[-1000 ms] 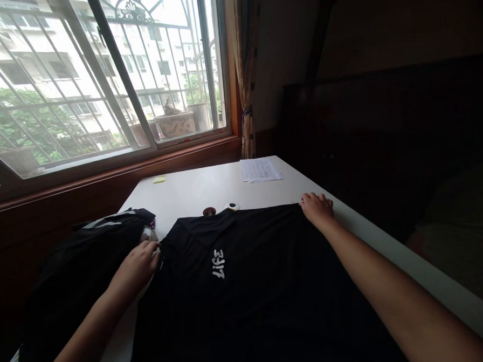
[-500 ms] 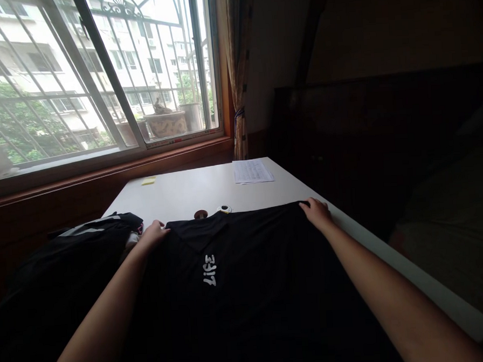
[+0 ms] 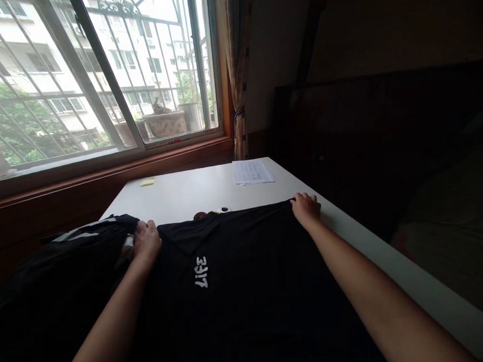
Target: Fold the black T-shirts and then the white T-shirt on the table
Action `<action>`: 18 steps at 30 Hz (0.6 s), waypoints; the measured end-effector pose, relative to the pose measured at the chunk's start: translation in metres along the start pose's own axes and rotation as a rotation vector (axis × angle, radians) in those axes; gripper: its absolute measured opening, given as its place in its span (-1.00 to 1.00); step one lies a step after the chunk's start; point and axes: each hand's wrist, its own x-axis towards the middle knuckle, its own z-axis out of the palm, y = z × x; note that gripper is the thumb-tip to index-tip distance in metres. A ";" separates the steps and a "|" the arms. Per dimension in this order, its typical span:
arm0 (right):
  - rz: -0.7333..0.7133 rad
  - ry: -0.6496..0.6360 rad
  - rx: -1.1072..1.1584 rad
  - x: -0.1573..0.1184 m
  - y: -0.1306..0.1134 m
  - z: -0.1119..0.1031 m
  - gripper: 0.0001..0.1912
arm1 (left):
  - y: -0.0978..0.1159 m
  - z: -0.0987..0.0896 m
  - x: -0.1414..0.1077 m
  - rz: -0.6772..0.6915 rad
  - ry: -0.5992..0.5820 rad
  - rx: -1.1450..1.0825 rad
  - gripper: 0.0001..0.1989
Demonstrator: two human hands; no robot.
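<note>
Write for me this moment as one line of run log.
right hand: holding far-right corner of black fabric garment with white lettering | left hand: at its far-left corner, grip unclear | garment: spread over white flat table

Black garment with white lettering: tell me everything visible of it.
The black garment looks like thin, smooth fabric, with white lettering sideways. It lies spread over the white table, lightly creased near its far edge. The right hand holds its far right corner; the left hand is by the far left corner, contact unclear.
</note>
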 end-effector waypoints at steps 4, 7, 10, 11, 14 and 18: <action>-0.067 0.080 0.049 -0.015 -0.038 -0.005 -0.60 | 0.023 -0.008 -0.005 0.297 0.080 -0.053 -0.56; -0.296 -0.033 0.162 -0.035 -0.090 -0.005 -0.53 | 0.060 -0.007 -0.011 0.632 0.033 -0.158 -0.58; -0.572 -0.204 0.268 -0.067 -0.147 0.002 -0.49 | 0.101 0.006 -0.023 0.741 -0.049 -0.205 -0.48; -0.646 -0.242 0.285 -0.078 -0.163 0.004 -0.46 | 0.112 0.011 -0.027 0.734 -0.079 -0.200 -0.45; -0.732 -0.339 0.273 -0.106 -0.190 0.011 -0.35 | 0.128 0.023 -0.034 0.652 -0.157 -0.157 -0.39; -0.675 -0.396 0.246 -0.108 -0.178 0.012 -0.25 | 0.121 0.024 -0.029 0.551 -0.228 -0.135 -0.37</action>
